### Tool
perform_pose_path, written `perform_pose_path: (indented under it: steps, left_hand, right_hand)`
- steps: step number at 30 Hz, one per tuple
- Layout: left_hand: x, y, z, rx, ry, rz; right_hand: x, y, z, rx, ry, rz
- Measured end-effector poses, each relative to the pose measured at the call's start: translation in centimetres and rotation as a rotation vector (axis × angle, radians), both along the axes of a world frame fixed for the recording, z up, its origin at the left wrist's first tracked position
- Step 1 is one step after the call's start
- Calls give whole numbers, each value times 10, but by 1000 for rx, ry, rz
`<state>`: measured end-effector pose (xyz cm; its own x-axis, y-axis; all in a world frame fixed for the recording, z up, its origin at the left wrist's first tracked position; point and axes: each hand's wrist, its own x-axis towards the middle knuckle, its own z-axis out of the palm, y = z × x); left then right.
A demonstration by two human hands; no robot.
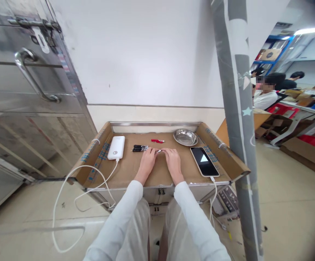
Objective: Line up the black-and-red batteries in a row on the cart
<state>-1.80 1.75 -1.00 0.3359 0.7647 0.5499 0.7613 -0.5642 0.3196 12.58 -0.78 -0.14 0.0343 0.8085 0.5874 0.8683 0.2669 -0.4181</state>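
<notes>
My left hand [147,161] and my right hand [173,160] meet over the middle of a cardboard-covered table [157,172]. Their fingertips pinch a small black-and-silver piece [159,151] from either side; it is too small to tell its kind. Just left of my left fingers lie several black pens or pen-like sticks [139,148], side by side. Beyond my hands is a red pen-like piece [157,141], lying flat. A shallow round metal dish [185,137] sits at the back right.
On the left lies a white power bank [116,146] with a white cable [86,166] looping off the edge. A phone [204,161] on the right is plugged in. Cardboard side walls [223,148] flank the table. A grey wrapped pole [239,119] stands at right; people sit beyond.
</notes>
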Motion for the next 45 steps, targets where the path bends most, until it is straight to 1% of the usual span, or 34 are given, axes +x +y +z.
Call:
perform_pose_path:
  steps: [2, 4, 6, 7, 9, 12, 13, 15, 18, 22, 26, 28, 31, 34, 37, 42, 45]
  left_hand:
    - [0, 1, 0, 12, -20, -9]
    - [-1, 1, 0, 19, -47, 11]
    - [-4, -1, 1, 20, -74, 79]
    - [-6, -3, 2, 21, -78, 135]
    - [-8, -7, 3, 17, -55, 283]
    - [-9, -15, 4, -9, 21, 519]
    - [-8, -16, 4, -25, 44, 568]
    - [-7, -18, 4, -52, 82, 606]
    - [-6, -16, 4, -66, 103, 594]
    - [-8, -12, 2, -15, 23, 511]
    - [-6, -7, 0, 66, -34, 382]
    - [-3, -3, -2, 85, -4, 295]
    - [5, 4, -6, 103, 88, 209]
    - [12, 13, -9, 96, 148, 195]
    - [16, 21, -11, 57, 153, 192]
    - [19, 29, -10, -31, 98, 185]
    - [18, 29, -8, -82, 20, 143]
  right_hand:
    - [-3, -2, 2, -2, -10, 55]
    - [-6, -3, 3, -19, -16, 175]
    - [-10, -3, 3, -46, -16, 294]
    - [-11, -2, 3, -54, -17, 325]
    - [-13, 3, 2, -52, -31, 309]
    - [-15, 16, -1, -52, -111, 206]
    - [-16, 21, -2, -64, -140, 161]
    - [-17, 31, -4, -93, -189, 72]
    - [-18, 45, -5, -125, -231, 8]
    - [-19, 54, -5, -146, -249, -15]
    - [-16, 50, -3, -130, -254, 26]
    - [-14, 47, -2, -108, -251, 45]
    - [-10, 43, -1, -87, -235, -9]
    - [-6, 42, -2, -102, -242, -66]
    - [-4, 39, -3, -103, -240, -69]
    - [1, 36, -4, -92, -185, -2]
    - [4, 33, -7, -86, -131, 32]
